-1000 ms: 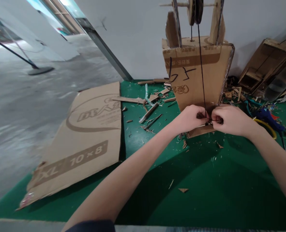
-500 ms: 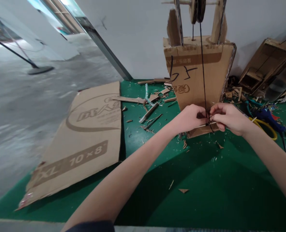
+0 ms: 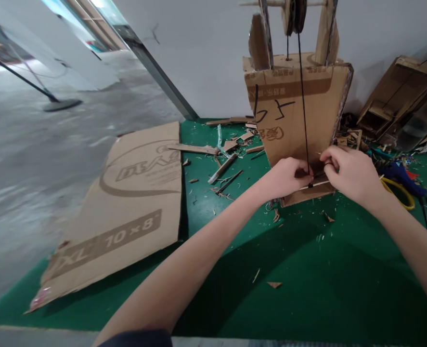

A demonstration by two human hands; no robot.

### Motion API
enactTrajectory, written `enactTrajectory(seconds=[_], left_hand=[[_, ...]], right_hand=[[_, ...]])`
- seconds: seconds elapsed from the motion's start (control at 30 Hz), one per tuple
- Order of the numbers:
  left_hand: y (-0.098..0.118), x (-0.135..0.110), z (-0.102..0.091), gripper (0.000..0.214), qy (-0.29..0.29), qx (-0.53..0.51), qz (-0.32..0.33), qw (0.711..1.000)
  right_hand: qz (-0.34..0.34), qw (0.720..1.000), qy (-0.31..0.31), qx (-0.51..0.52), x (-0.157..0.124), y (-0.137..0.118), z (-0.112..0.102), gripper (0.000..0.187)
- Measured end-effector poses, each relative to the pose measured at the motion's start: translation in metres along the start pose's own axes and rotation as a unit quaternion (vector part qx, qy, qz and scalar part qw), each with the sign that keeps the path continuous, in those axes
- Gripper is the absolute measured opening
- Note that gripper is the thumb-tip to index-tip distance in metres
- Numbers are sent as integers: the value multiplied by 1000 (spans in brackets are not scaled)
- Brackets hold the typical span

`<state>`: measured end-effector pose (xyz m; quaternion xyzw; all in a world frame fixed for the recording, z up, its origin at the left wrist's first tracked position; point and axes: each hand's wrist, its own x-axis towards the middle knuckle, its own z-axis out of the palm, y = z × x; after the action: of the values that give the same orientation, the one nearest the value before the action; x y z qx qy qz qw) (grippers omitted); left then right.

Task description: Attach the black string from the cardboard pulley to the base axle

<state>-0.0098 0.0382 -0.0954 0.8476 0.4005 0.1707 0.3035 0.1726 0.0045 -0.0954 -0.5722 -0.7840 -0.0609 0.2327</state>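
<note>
A cardboard structure (image 3: 321,115) with the handwritten "65" stands upright on the green table. From a cardboard wheel (image 3: 299,17) at its top, a black string (image 3: 303,96) hangs down the front to a thin wooden stick (image 3: 319,183) near the base. My left hand (image 3: 287,176) is closed in a pinch on the string just above the stick, with a dark knot below the fingertips. To its right, my right hand (image 3: 354,173) is closed in a pinch; a dark strand at its fingers looks like the string's loose end.
A flat cardboard sheet (image 3: 134,217) lies at the table's left. Wood and cardboard scraps (image 3: 227,168) litter the table beside the structure. Yellow-handled scissors (image 3: 401,193) lie right of my right hand. Another cardboard structure (image 3: 394,101) leans against the wall at right.
My right hand has moved right and slightly up, away from my left hand, exposing more of the stick. The left hand stays nearly in place at the string.
</note>
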Motion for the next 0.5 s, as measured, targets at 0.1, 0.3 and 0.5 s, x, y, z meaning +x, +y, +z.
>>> enactTrajectory(seconds=[0.1, 0.3, 0.5], left_hand=[[2, 0, 1, 15, -3, -18, 0, 1000], [2, 0, 1, 14, 7, 2, 2, 1000], [2, -1, 1, 13, 13, 3, 6, 1000]], right_hand=[[-41, 991, 75, 102, 2, 2, 5, 21], [149, 868, 15, 473, 7, 5, 23, 13], [180, 898, -24, 400, 10, 7, 14, 13]])
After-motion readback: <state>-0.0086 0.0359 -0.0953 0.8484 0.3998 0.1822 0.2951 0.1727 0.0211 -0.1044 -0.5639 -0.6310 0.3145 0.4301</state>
